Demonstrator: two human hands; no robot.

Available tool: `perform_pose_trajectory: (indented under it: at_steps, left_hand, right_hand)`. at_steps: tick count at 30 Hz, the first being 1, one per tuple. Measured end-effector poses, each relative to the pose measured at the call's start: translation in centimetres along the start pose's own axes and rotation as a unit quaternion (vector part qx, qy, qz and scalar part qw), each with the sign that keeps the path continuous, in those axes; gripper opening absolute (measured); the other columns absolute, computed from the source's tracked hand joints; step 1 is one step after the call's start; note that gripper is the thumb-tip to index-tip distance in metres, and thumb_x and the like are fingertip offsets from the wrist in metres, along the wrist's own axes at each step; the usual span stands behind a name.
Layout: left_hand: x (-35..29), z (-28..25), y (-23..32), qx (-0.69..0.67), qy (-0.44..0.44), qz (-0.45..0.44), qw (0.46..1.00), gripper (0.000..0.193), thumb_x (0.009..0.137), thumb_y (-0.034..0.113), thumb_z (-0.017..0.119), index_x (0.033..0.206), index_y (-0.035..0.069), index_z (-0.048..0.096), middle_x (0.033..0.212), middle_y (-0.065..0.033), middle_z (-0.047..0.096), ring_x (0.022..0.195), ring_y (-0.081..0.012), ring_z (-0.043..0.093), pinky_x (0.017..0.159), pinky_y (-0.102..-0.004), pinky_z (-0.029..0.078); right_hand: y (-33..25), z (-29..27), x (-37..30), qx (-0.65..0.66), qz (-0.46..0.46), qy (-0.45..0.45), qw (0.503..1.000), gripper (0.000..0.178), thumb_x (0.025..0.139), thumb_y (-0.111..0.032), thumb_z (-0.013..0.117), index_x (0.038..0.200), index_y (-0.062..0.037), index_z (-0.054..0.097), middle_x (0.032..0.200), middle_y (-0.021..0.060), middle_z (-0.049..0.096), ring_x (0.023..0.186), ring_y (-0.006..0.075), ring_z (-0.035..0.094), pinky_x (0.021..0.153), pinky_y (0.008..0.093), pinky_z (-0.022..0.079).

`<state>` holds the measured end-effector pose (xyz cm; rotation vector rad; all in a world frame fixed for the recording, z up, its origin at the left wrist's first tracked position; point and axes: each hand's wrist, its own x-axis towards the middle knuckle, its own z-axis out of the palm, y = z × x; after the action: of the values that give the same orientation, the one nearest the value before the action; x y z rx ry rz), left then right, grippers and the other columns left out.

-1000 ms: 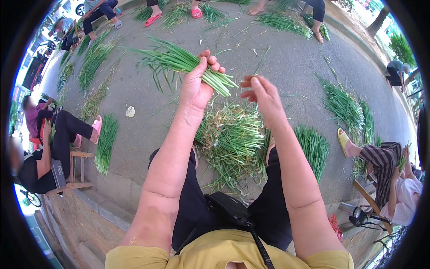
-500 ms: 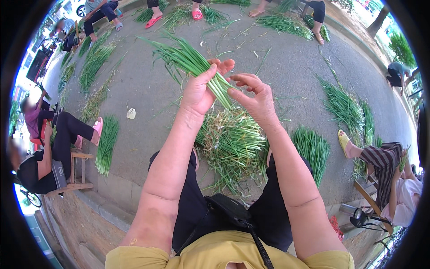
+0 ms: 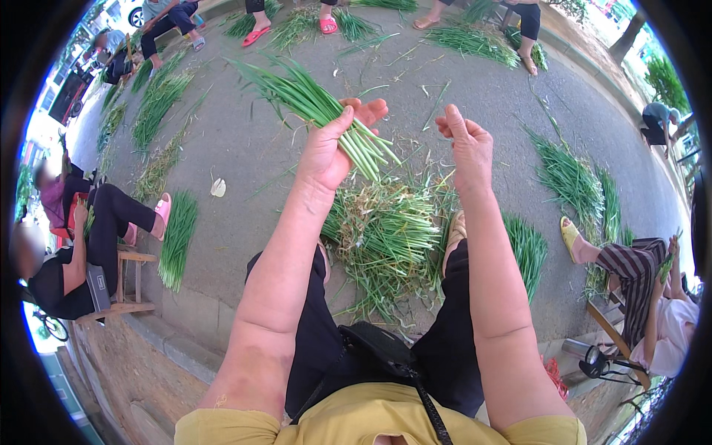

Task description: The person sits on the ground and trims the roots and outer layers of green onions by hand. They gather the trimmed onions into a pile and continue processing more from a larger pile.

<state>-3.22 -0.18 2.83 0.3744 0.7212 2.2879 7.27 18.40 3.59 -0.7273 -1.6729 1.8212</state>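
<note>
My left hand is closed around a bunch of green chives. Their pale stem ends point toward me and to the right, the leafy tips away to the left. To the right and apart from the bunch is my right hand, its thumb raised and its fingers curled in. Whether a small scrap sits in those fingers is hidden. Below both hands, on the ground between my feet, lies a heap of untrimmed chives mixed with dry, yellowish leaves.
A tidy green chive pile lies beside my right leg, another pile to the left. A seated person in striped trousers is at right, one in black at left. More people and chive piles line the far side.
My right hand has come away from the stem ends, moving right and slightly up, with its fingers curling in. The left hand keeps the bunch nearly in place; its stems have fanned out a little.
</note>
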Motion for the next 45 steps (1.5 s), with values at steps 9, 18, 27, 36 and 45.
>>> perform_pose_trajectory:
  at_steps: [9, 18, 27, 36, 45]
  left_hand:
    - [-0.1, 0.3, 0.1, 0.053, -0.021, 0.004, 0.998, 0.015, 0.092, 0.012, 0.054, 0.105, 0.005, 0.056, 0.123, -0.021, 0.055, 0.119, -0.0293, 0.051, 0.088, -0.0397, 0.05]
    - [-0.5, 1.3, 0.1, 0.067, -0.076, 0.008, 0.995, 0.026, 0.091, 0.015, 0.056, 0.114, 0.003, 0.055, 0.125, -0.0202, 0.054, 0.122, -0.0286, 0.048, 0.091, -0.0382, 0.049]
    - [-0.5, 1.3, -0.3, 0.097, -0.081, 0.009, 0.992, 0.032, 0.086, 0.017, 0.065, 0.114, 0.005, 0.056, 0.12, -0.0169, 0.057, 0.121, -0.0274, 0.049, 0.091, -0.0389, 0.048]
    - [-0.3, 1.2, -0.8, 0.085, -0.045, 0.013, 0.995, 0.032, 0.086, 0.009, 0.062, 0.115, 0.0, 0.051, 0.099, -0.0092, 0.062, 0.108, -0.0294, 0.057, 0.09, -0.0395, 0.05]
    - [0.1, 0.4, -1.1, 0.051, -0.046, 0.005, 0.998, 0.022, 0.086, 0.006, 0.061, 0.107, 0.005, 0.053, 0.087, -0.0048, 0.057, 0.088, -0.0209, 0.059, 0.086, -0.0393, 0.049]
  right_hand:
    - [0.6, 0.9, -0.9, -0.148, 0.037, -0.231, 0.961, 0.029, 0.089, -0.028, 0.06, 0.1, -0.003, 0.069, 0.089, 0.0043, 0.067, 0.082, 0.0116, 0.059, 0.074, 0.0272, 0.046]
    - [-0.8, 1.1, -2.6, 0.078, 0.165, -0.362, 0.914, 0.031, 0.093, -0.023, 0.056, 0.112, 0.0014, 0.06, 0.092, 0.0038, 0.065, 0.077, 0.0108, 0.061, 0.07, 0.0252, 0.05]
    - [-0.4, 1.7, -3.1, 0.062, 0.14, -0.4, 0.904, 0.027, 0.089, -0.022, 0.062, 0.103, 0.0011, 0.064, 0.084, 0.0005, 0.064, 0.073, 0.0072, 0.058, 0.069, 0.0219, 0.047]
    - [-1.3, 1.9, -3.7, -0.133, 0.001, -0.351, 0.927, 0.025, 0.091, -0.013, 0.046, 0.093, 0.0061, 0.062, 0.075, 0.0067, 0.065, 0.069, 0.0123, 0.063, 0.066, 0.0263, 0.049]
    - [-1.2, 1.1, -3.9, 0.032, 0.164, -0.345, 0.923, 0.03, 0.092, -0.021, 0.051, 0.105, 0.0029, 0.061, 0.091, 0.0099, 0.066, 0.087, 0.0165, 0.064, 0.086, 0.0302, 0.045]
